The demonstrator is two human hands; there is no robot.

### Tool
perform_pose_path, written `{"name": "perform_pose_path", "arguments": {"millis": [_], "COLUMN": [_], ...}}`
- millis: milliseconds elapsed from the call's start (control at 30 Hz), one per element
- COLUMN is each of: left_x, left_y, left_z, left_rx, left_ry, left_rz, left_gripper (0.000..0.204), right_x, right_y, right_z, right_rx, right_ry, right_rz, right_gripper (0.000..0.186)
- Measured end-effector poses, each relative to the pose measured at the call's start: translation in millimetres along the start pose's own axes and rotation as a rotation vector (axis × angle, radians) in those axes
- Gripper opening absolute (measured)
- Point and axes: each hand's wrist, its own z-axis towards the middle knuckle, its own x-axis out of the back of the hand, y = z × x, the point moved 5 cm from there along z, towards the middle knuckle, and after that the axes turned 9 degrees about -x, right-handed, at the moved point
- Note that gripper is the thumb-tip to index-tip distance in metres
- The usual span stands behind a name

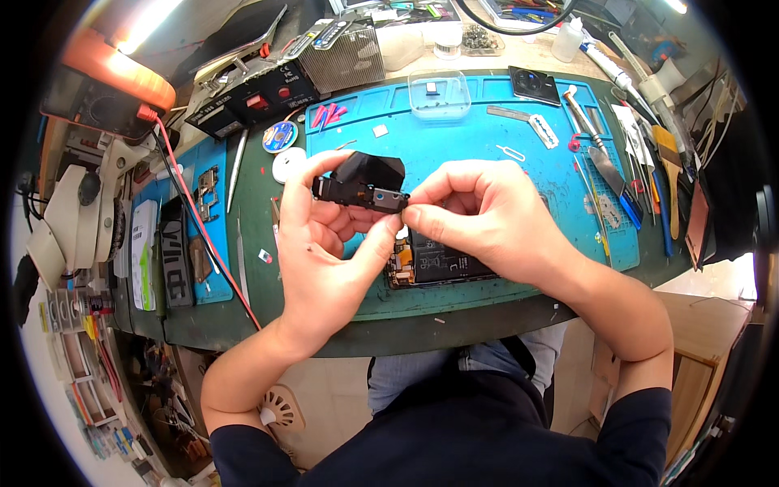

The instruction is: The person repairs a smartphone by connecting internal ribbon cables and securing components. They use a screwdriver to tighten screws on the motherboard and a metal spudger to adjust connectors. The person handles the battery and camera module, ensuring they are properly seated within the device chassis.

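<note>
My left hand [320, 260] holds up a black phone inner cover [367, 195], with its fingers behind the part and the thumb at its lower right. A dark flexible sheet [375, 169] stands up from its top, and a small metal plate [388, 200] shows on its face. My right hand [479, 219] is closed in a pinch at the cover's right end; any tiny thing between those fingertips is hidden. Below both hands lies an opened phone [442, 264], its black battery and a gold flex cable showing, partly covered by my right hand.
A blue repair mat [357, 122] bears a clear plastic box [439, 96], a razor blade [543, 131] and a black phone part [535, 85]. Brushes and tweezers lie at the right. A red cable [195, 199] crosses the left side, near a solder spool [280, 137].
</note>
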Motion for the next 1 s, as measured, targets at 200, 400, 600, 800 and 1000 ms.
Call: {"name": "perform_pose_path", "arguments": {"millis": [200, 400, 600, 800, 1000], "left_x": [4, 0, 0, -2, -8], "left_y": [-5, -2, 7, 15, 20], "left_z": [1, 0, 2, -4, -7], "left_rx": [0.009, -0.066, -0.345, -0.607, -0.640], "left_ry": [-0.017, -0.047, -0.081, -0.229, -0.253], "left_rz": [0.058, 0.133, 0.434, 0.771, 0.867], "left_gripper": [0.066, 0.068, 0.063, 0.059, 0.063], "right_x": [7, 3, 6, -1, -11], "right_y": [-10, -11, -14, -28, -30], "right_z": [-5, -5, -3, -16, -20], "right_rx": [0.230, 0.317, 0.641, 0.829, 0.957], "right_ry": [0.193, 0.169, 0.284, 0.226, 0.263], "right_rz": [-0.267, -0.223, -0.433, -0.640, -0.771], "right_gripper": [0.020, 0.025, 0.046, 0.058, 0.064]}}
